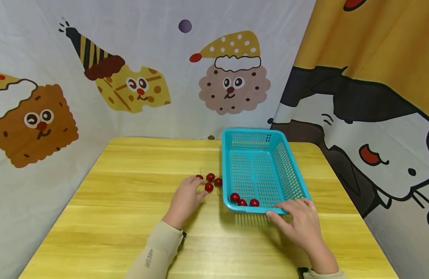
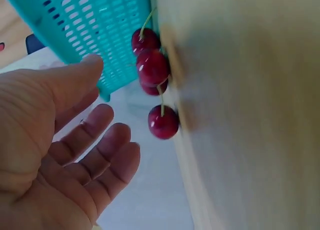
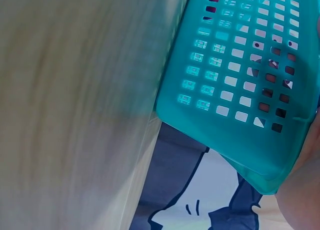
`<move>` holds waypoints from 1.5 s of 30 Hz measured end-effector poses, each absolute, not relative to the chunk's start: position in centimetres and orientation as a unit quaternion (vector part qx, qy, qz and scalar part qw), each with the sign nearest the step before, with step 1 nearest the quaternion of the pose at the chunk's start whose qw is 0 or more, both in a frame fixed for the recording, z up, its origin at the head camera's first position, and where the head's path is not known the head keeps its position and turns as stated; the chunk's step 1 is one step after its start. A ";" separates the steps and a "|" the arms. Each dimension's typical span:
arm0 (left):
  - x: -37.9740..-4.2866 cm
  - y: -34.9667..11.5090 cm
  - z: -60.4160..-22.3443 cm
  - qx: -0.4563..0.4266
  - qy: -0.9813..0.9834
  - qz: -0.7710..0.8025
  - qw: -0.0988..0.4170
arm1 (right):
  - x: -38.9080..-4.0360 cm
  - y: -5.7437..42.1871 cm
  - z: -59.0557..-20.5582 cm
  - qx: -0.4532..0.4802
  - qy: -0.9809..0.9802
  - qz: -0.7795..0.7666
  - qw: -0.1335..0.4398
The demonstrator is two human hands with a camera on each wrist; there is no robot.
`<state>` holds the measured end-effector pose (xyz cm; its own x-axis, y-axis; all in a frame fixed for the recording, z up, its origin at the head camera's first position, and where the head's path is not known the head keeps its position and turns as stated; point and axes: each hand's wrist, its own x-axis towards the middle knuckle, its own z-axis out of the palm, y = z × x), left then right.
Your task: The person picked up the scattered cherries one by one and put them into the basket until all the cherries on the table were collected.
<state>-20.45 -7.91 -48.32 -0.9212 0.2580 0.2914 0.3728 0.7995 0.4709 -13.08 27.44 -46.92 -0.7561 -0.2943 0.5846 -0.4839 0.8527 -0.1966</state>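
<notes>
My left hand (image 1: 184, 199) is low over the table, beside a small group of red cherries (image 1: 209, 187). In the left wrist view its fingers (image 2: 107, 147) are relaxed and apart from the cherries (image 2: 153, 66), which show green stems. A blue plastic basket (image 1: 225, 166) stands just right of that group. Three cherries (image 1: 254, 202) lie inside it, by the near wall. My right hand (image 1: 299, 223) grips the basket's near right corner, thumb outside the rim and fingers over it. The right wrist view shows the basket's slotted outer wall (image 3: 225, 140) and only an edge of that hand.
The yellow wood-grain table (image 1: 130, 217) holds the basket and the loose cherries. Behind it hangs a pale cloth (image 1: 158, 128) with cartoon prints. A patterned curtain (image 1: 374, 104) hangs along the right side.
</notes>
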 end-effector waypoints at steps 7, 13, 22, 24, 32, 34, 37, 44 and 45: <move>-20.9 -6.9 -49.0 -0.211 -0.949 -0.221 0.082 | -13.0 27.4 -47.0 0.210 -0.922 0.172 0.277; -21.5 -6.1 -49.3 -0.242 -0.947 -0.204 0.061 | -12.9 27.5 -46.9 0.210 -0.922 0.172 0.275; -21.2 -5.6 -49.2 -0.261 -0.945 -0.188 0.061 | -12.9 27.3 -46.7 0.212 -0.922 0.170 0.277; -21.0 -5.6 -49.2 -0.256 -0.948 -0.181 0.053 | -12.9 27.3 -46.6 0.212 -0.922 0.169 0.277; -20.1 -5.7 -48.5 -0.249 -0.951 -0.179 0.044 | -12.8 27.2 -46.6 0.212 -0.921 0.169 0.279; -19.9 -5.8 -47.8 -0.245 -0.948 -0.190 0.069 | -12.8 27.2 -46.6 0.212 -0.921 0.169 0.278; -19.5 -5.8 -45.9 -0.247 -0.935 -0.223 0.124 | -12.8 27.2 -46.6 0.212 -0.922 0.169 0.278; -17.5 -3.9 -41.6 -0.322 -0.882 -0.276 0.205 | -12.8 27.3 -46.6 0.211 -0.921 0.170 0.279; -17.1 -3.5 -41.5 -0.333 -0.879 -0.275 0.201 | -12.8 27.3 -46.6 0.211 -0.921 0.170 0.279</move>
